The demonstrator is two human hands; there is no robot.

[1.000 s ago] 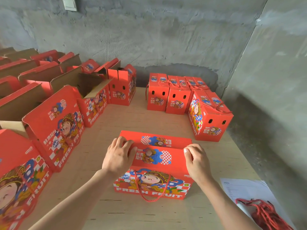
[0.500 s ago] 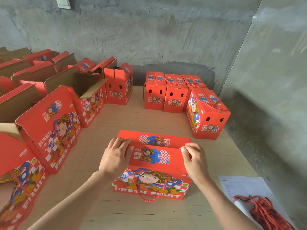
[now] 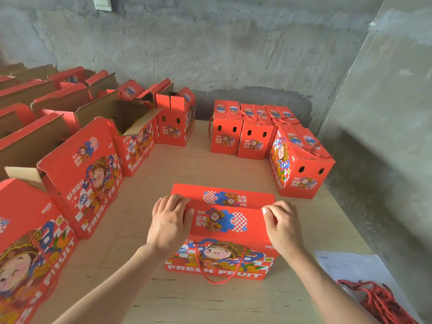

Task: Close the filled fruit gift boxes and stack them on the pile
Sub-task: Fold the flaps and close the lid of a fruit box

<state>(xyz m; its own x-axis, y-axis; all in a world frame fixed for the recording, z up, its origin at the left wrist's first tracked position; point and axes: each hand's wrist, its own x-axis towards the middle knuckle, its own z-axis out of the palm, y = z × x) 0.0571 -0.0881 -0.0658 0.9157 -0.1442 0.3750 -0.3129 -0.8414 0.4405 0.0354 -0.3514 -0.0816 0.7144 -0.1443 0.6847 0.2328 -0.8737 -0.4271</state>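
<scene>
A red fruit gift box [image 3: 224, 232] with a cartoon figure and "FRESH FRUIT" lettering stands on the wooden table [image 3: 187, 298] in front of me. Its two top flaps are folded down and a red rope handle [image 3: 217, 272] hangs over its front. My left hand [image 3: 169, 223] lies flat on the left end of the near flap. My right hand [image 3: 280, 226] presses its right end with curled fingers. Several shut boxes [image 3: 243, 134] with rope handles stand grouped at the back right, one [image 3: 301, 164] turned sideways.
Rows of open red boxes [image 3: 77, 174] with raised flaps line the left side. A white sheet of paper [image 3: 350, 267] and a bundle of red ropes [image 3: 383, 302] lie at the table's near right corner. Grey concrete walls close in behind and to the right.
Both hands stay on the box top, shifted only slightly as the near flap is pressed down. The view has tilted a little.
</scene>
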